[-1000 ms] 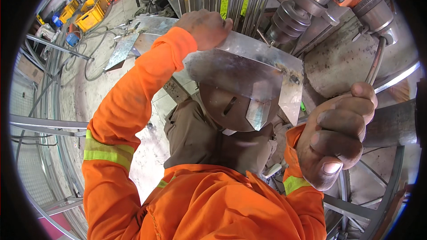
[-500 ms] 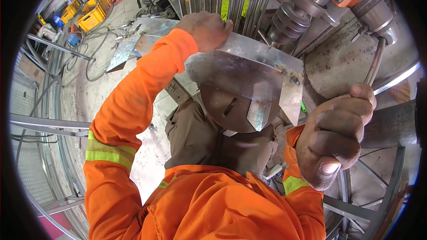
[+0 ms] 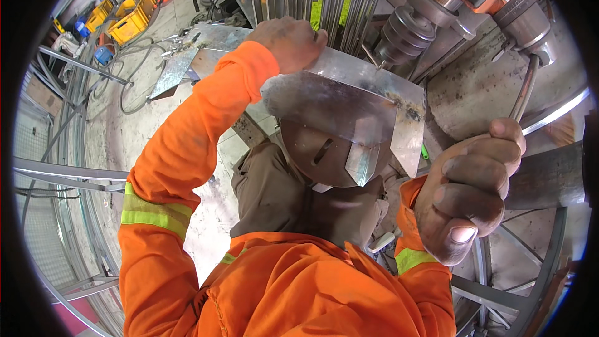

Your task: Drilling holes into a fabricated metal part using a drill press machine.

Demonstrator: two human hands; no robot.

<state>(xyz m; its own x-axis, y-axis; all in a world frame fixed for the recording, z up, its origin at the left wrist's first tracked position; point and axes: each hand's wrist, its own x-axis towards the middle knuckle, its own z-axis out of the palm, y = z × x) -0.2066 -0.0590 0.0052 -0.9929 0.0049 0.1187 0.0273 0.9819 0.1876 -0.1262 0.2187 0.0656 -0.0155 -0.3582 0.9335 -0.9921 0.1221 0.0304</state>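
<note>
My left hand point(image 3: 290, 43) is closed over the far edge of a bent sheet-metal piece point(image 3: 340, 103), fingers curled out of sight behind it. The bare metal piece has folded flaps and a scorched patch at its right corner. It rests over a round, slotted drill press table point(image 3: 315, 159). My right hand point(image 3: 471, 196) is wrapped round the feed lever point(image 3: 526, 90) of the drill press, at the right. The stepped spindle and chuck point(image 3: 407, 32) stand above the piece's right end; a thin bit point(image 3: 376, 59) points at its upper surface, and contact cannot be made out.
Several upright metal bars point(image 3: 337, 3) stand behind the workpiece. Another cut metal sheet point(image 3: 173, 73) lies to the left, near cables on the floor. Yellow crates point(image 3: 132, 19) sit at the far left. A metal frame point(image 3: 499, 299) is at the lower right.
My right hand and the feed lever have shifted very slightly left. My left hand and the sheet-metal piece stay almost in place.
</note>
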